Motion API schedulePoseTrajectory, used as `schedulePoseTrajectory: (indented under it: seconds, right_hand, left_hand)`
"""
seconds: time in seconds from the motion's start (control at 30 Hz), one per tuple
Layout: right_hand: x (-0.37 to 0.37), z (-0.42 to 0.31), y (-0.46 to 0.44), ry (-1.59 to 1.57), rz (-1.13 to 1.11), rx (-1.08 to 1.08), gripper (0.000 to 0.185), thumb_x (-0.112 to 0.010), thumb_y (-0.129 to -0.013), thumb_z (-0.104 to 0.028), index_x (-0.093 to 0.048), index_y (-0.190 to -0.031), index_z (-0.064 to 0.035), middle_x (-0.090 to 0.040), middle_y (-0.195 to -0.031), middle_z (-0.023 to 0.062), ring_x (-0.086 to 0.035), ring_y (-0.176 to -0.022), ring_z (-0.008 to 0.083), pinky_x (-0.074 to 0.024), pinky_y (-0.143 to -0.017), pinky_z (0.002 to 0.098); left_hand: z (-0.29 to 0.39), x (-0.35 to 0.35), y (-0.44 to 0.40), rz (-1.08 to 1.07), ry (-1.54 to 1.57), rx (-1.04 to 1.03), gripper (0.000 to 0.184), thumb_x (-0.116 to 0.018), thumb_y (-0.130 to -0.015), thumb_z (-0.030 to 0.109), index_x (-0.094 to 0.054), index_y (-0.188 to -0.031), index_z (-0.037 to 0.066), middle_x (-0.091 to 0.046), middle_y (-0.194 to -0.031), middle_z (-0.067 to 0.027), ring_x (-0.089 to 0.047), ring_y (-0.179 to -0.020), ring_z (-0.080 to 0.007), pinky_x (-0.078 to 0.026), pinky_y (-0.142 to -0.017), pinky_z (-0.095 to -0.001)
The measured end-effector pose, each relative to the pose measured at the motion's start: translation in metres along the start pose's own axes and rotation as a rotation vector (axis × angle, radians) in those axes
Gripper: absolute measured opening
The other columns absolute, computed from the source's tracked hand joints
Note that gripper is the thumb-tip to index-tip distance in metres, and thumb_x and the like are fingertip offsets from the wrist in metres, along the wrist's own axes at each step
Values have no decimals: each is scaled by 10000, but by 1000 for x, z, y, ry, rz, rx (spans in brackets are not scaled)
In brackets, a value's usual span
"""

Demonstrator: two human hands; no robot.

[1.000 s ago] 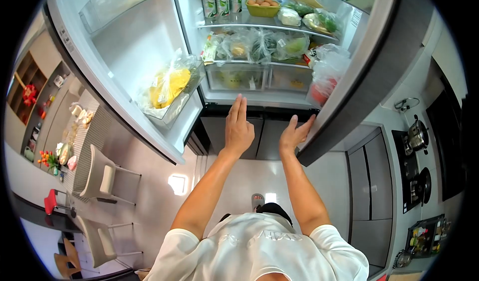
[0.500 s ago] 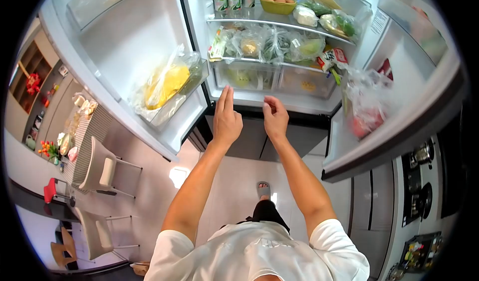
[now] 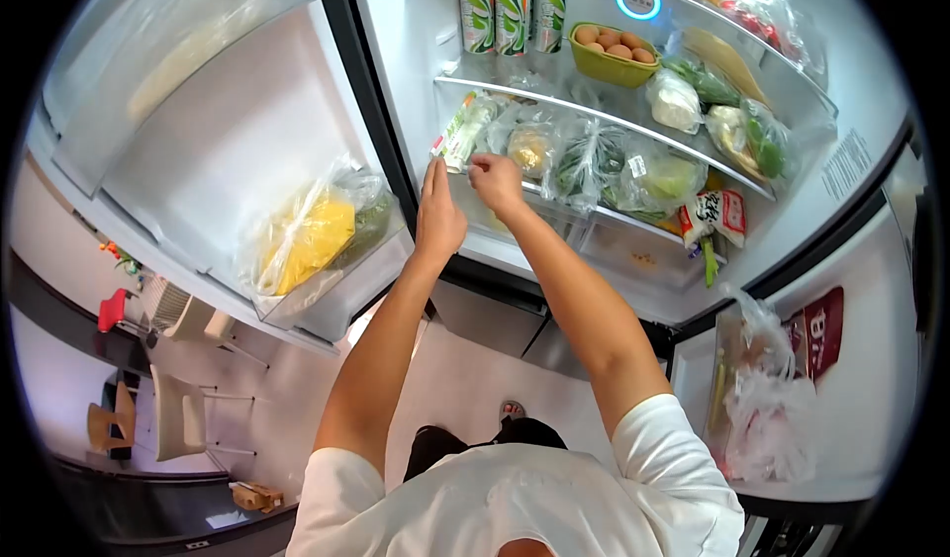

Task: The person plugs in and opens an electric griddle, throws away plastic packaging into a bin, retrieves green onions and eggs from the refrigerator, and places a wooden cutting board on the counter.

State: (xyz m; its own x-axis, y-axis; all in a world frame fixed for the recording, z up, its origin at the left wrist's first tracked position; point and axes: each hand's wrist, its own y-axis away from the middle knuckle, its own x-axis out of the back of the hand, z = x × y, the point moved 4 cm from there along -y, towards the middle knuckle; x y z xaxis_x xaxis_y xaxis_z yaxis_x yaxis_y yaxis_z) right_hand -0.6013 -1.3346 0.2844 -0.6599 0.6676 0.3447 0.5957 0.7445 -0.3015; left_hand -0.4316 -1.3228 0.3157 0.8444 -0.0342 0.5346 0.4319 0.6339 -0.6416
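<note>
Before the middle shelf of an opened fridge, my left hand (image 3: 438, 213) is raised with its fingers straight and side by side, holding nothing. Close to its right, my right hand (image 3: 498, 181) has its fingers curled in, and I see nothing in them. Both hands' fingertips are near the lower end of a white-and-green packet (image 3: 466, 132) at the shelf's left end; contact cannot be made out. Bagged produce fills the rest of that shelf, including a bag with a yellowish round item (image 3: 531, 147) and a bag of leafy greens (image 3: 591, 161).
Several drink cans (image 3: 512, 18) and a green egg basket (image 3: 616, 57) stand on the shelf above. The left door (image 3: 188, 122) swings wide, a yellow bagged item (image 3: 315, 235) in its bin. White plastic bags (image 3: 772, 418) fill the right door's bin. Chairs (image 3: 183, 414) stand behind at left.
My view has moved closer to the fridge and turned. My right hand has risen toward the middle shelf and come nearer my left. The right door's inside now shows more fully.
</note>
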Motion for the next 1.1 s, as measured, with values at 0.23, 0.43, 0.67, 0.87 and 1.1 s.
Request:
schedulePoseTrajectory:
  seconds: [0.23, 0.43, 0.67, 0.87, 1.1]
  right_hand:
    - [-42, -18, -47, 223, 16, -174, 464, -680, -937, -394, -775, -908, 60, -752, -927, 298, -742, -952, 444, -556, -909, 513]
    - [-61, -35, -47, 252, 92, -344, 588, -724, -893, -456, -704, -1116, 88, -724, -1144, 330, -705, -1121, 465, -549, -990, 510]
    - [-62, -7, -46, 350, 101, -335, 438, -757, -864, -258, -683, -1119, 90, -720, -1182, 318, -726, -1079, 459, -584, -963, 493]
    - [-38, -15, -26, -31, 7, -503, 260, -683, -845, -162, -707, -883, 94, -748, -926, 252, -747, -717, 418, -610, -693, 560]
    - [-28, 40, -43, -83, 54, -499, 237, -658, -864, -156, -689, -899, 76, -680, -814, 145, -676, -667, 280, -558, -512, 431]
  left_hand:
    - [-23, 0, -38, 20, -3, 34, 728, -441, -828, -159, -384, -1552, -105, -407, -1599, -329, -402, -1500, -451, -337, -1244, -440]
    - [-40, 0, -44, 56, -20, 84, 725, -431, -836, -143, -381, -1558, -100, -398, -1612, -321, -391, -1511, -443, -317, -1258, -435]
    - [-42, 7, -40, 64, -2, 153, 704, -460, -851, -108, -391, -1551, -104, -408, -1609, -313, -404, -1501, -440, -323, -1256, -436]
    - [-58, 11, -35, 51, 12, 188, 652, -477, -865, -84, -448, -1516, -93, -467, -1568, -305, -461, -1455, -441, -365, -1229, -444]
    - [-94, -15, -31, -90, 80, 323, 520, -516, -924, 12, -560, -1436, -66, -592, -1452, -291, -570, -1358, -425, -437, -1166, -450]
